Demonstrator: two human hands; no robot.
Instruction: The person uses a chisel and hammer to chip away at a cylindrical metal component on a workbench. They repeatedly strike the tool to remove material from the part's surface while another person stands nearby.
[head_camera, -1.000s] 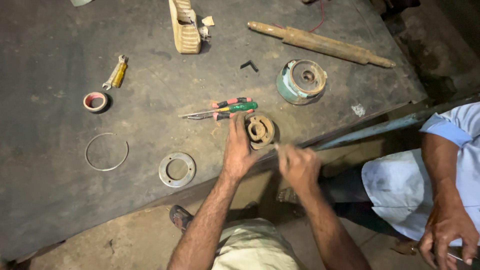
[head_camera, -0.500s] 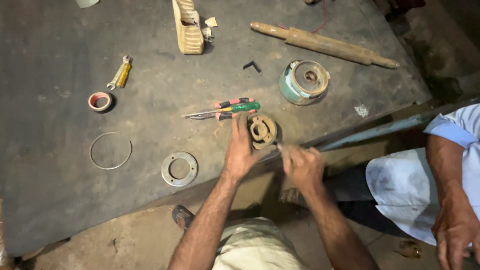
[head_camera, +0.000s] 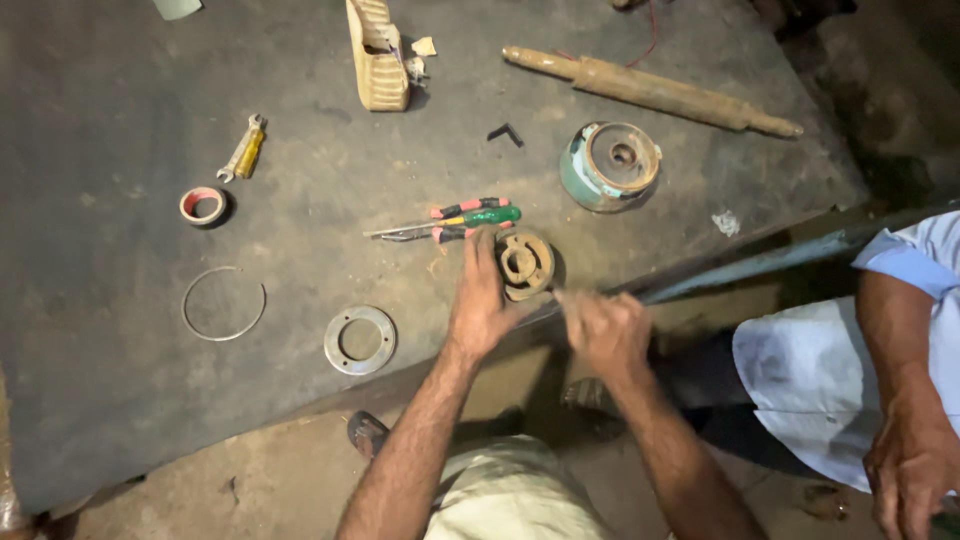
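While your knees fill the bottom of the view, your right hand (head_camera: 605, 330) sits just off the table's near edge, curled into a loose fist; it is blurred, and a thin pale sliver shows at its knuckles, but you cannot tell what it pinches, if anything. Your left hand (head_camera: 480, 300) lies flat on the dark table (head_camera: 120, 420), fingers together and stretched forward, pressing against the left side of the round brownish metal part (head_camera: 525, 263) rather than closing around it. That part rests close to the table's near edge, between your two hands.

To the left of your left hand lies a flat metal ring plate (head_camera: 360, 340), and further left a thin wire ring (head_camera: 223, 303). Just beyond your fingertips lie the screwdrivers (head_camera: 450, 220), red and green handled, side by side and touching the round part's far side. Further out sit a small roll of red tape (head_camera: 204, 206), a yellow-handled tool (head_camera: 243, 150), a small black angled piece (head_camera: 505, 133) and a greenish motor housing (head_camera: 610, 165). At the far edge lie a long wooden roller (head_camera: 650, 90) and a pale carved wooden block (head_camera: 376, 55).

On your right, another person in a light blue shirt (head_camera: 830, 370) sits beside the table, one hand (head_camera: 915, 470) hanging low.
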